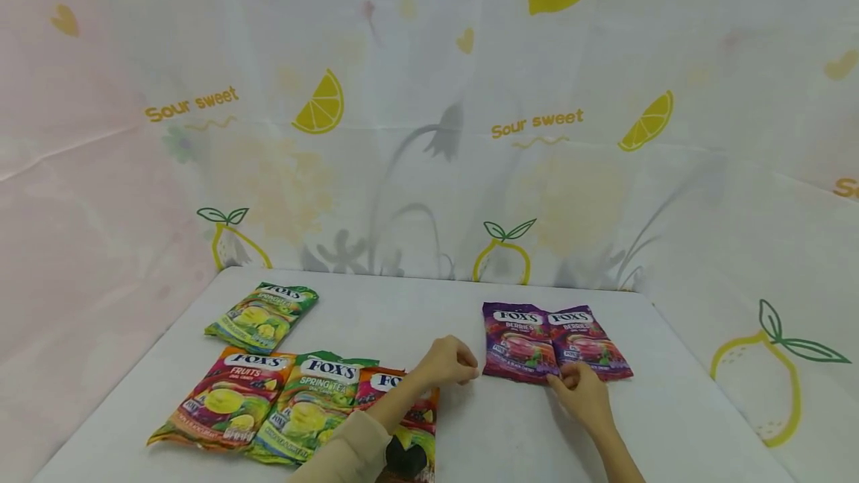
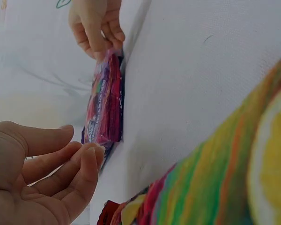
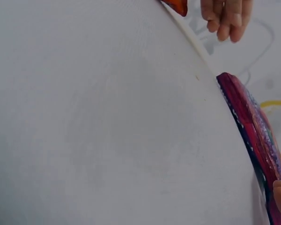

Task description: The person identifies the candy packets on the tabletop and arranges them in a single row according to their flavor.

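Two purple Fox's berries candy bags lie side by side on the right of the white table, a left one and a right one. My right hand pinches the lower right corner of the left purple bag, where the two bags meet. That bag's lower edge also shows in the left wrist view, between both hands. My left hand hovers left of it with loosely bent fingers and nothing in them. Below that forearm, an orange-red Fox's bag is partly hidden.
A Fox's fruits bag and a green spring tea bag lie in a row with the orange-red bag, edges touching or overlapping. Another spring tea bag lies behind them. A lemon-print cloth hangs behind the table.
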